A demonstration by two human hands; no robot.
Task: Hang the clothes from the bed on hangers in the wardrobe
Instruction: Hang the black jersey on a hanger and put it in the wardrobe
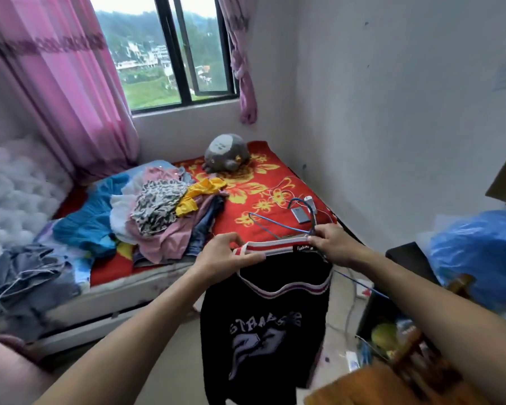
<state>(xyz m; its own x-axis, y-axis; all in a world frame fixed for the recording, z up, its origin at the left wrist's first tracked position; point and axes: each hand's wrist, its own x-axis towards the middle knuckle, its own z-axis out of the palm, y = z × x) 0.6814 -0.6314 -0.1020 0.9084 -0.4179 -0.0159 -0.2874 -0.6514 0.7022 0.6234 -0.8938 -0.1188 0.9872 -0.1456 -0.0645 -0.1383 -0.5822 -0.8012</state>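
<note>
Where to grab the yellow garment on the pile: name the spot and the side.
Pinch the raised fold of the yellow garment from above, coming in from the right over the bare red blanket. It lies topmost at the right edge of the clothes pile, so nothing covers it.

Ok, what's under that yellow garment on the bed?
The yellow garment lies on a clothes pile: pink fabric and denim show beneath it. Anything deeper is covered.
</note>
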